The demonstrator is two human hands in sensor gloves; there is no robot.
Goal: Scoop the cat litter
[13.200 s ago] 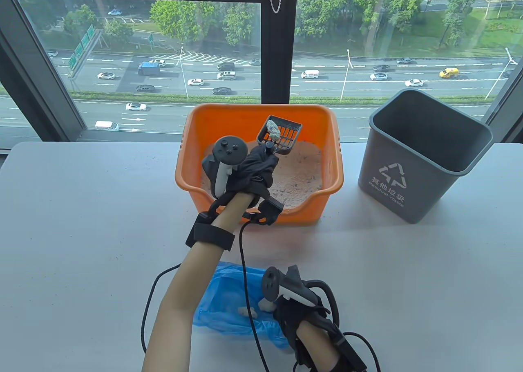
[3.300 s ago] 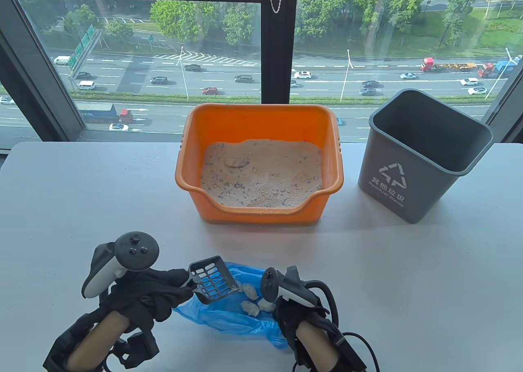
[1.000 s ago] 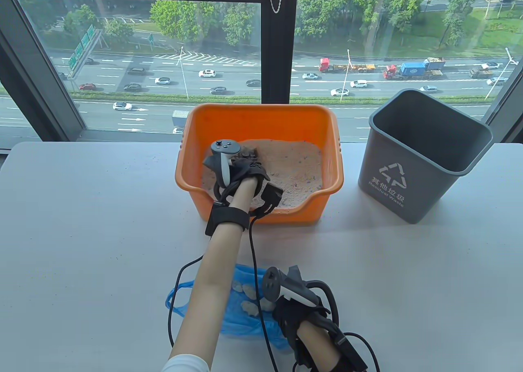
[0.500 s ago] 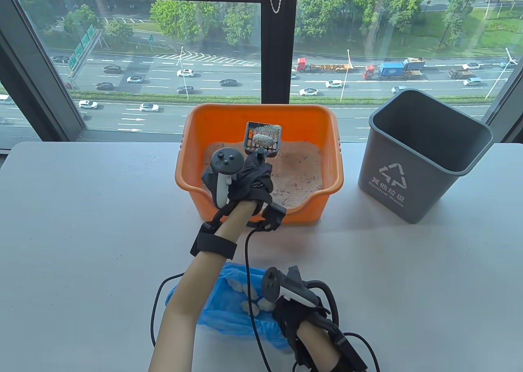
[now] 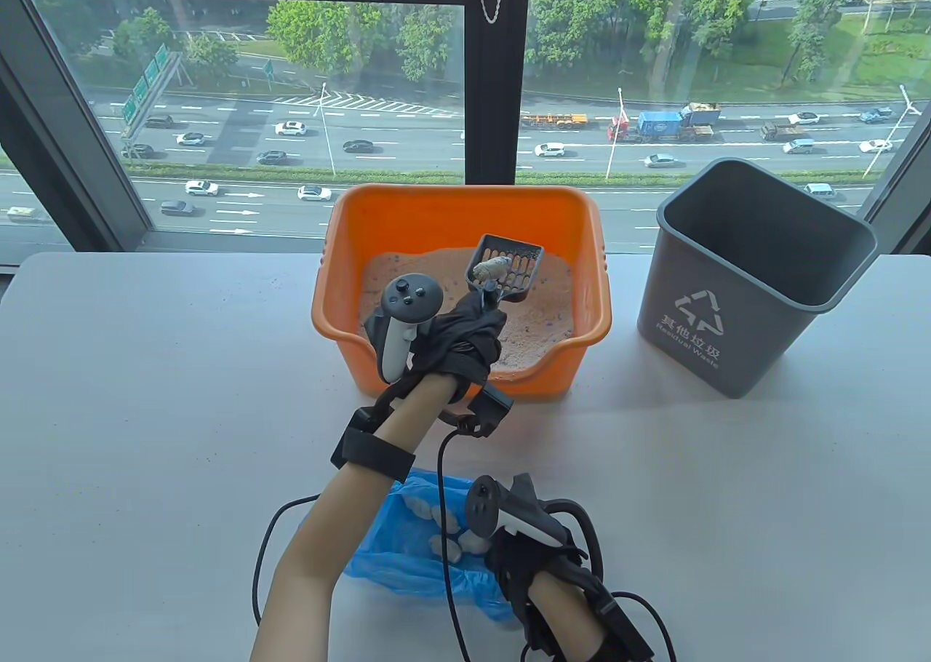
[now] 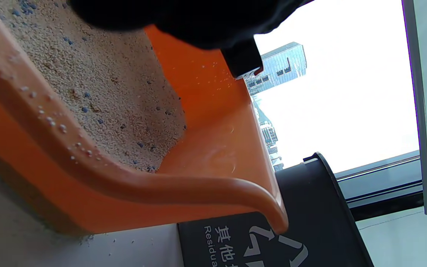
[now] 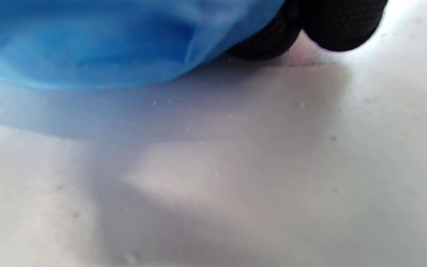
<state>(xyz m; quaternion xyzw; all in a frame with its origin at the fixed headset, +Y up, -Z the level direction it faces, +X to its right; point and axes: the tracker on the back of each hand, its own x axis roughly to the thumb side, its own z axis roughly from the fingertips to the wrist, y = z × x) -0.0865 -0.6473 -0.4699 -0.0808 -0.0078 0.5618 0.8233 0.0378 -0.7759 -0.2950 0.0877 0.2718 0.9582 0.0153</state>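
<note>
Scoop [image 5: 509, 268]: slotted grey plastic, holds a clump [image 5: 489, 268]; left hand [image 5: 465, 338] grips its handle
Tub [image 5: 364, 218]: orange, sandy litter [image 5: 534, 313]
Right hand [image 5: 531, 560]: pinches blue bag [image 5: 407, 553]

Open white table [image 5: 145, 400] lies left of the orange litter box [image 5: 342, 313] and in the gap between it and the grey bin [image 5: 749, 284] to its right. Far passage ends at the window [image 5: 291, 109]. Near the front, the blue bag [image 5: 407, 553] and trailing cables [image 5: 444, 516] obstruct the central strip.
</note>
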